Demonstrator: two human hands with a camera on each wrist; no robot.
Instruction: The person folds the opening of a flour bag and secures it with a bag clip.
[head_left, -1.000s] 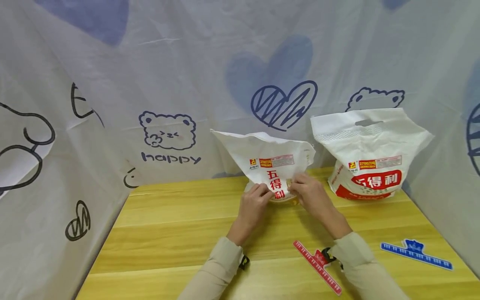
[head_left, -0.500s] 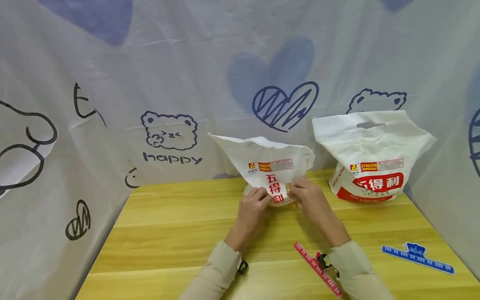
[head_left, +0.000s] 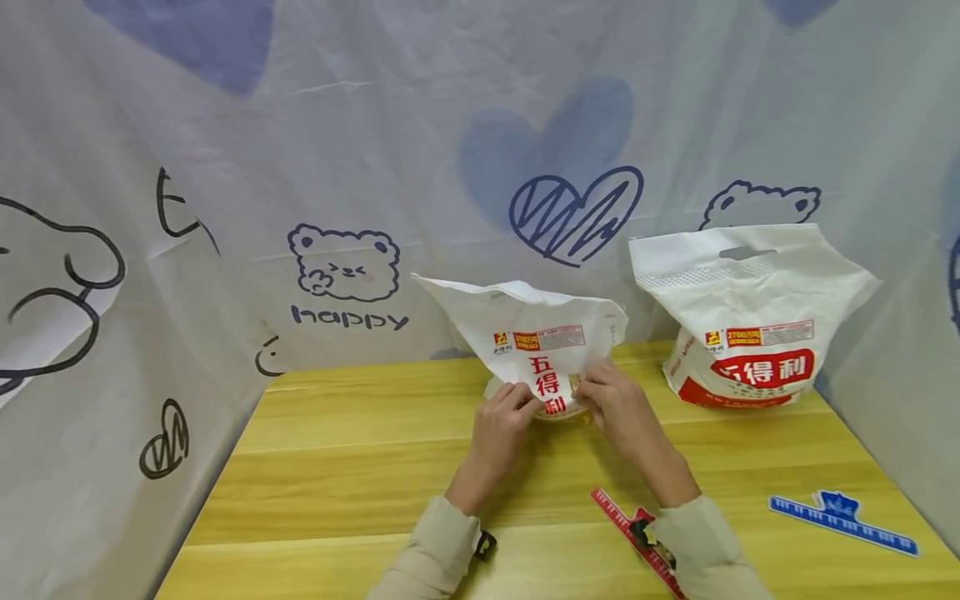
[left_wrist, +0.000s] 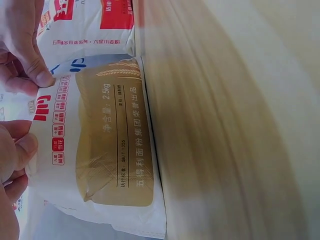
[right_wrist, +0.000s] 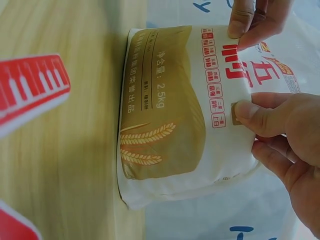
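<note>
The left hand (head_left: 504,423) pinches the front of a white bag (head_left: 543,321) between thumb and fingers, just left of its column of red characters. The right hand (head_left: 621,410) pinches the same bag on the other side of that column, its thumb pressed on a small tan patch in the right wrist view. Between the two grips the bag's material bends at a fold. Below the fold, the wrist views show a tan panel (right_wrist: 165,105) with wheat ears and "2.5kg". The bag stands near the back of the wood-grain table (head_left: 337,467), its upper part flaring up and out to a pointed left corner.

Just to its right, a second white bag (head_left: 757,312) stands upright with a handle slot at the top. Nearer the person, a red clip (head_left: 617,512) lies slanted, partly hidden by the right sleeve (head_left: 697,542) and wristband. Farther right lies a blue clip (head_left: 843,523). Behind hangs a pale curtain (head_left: 360,150) with drawn bears and hearts.
</note>
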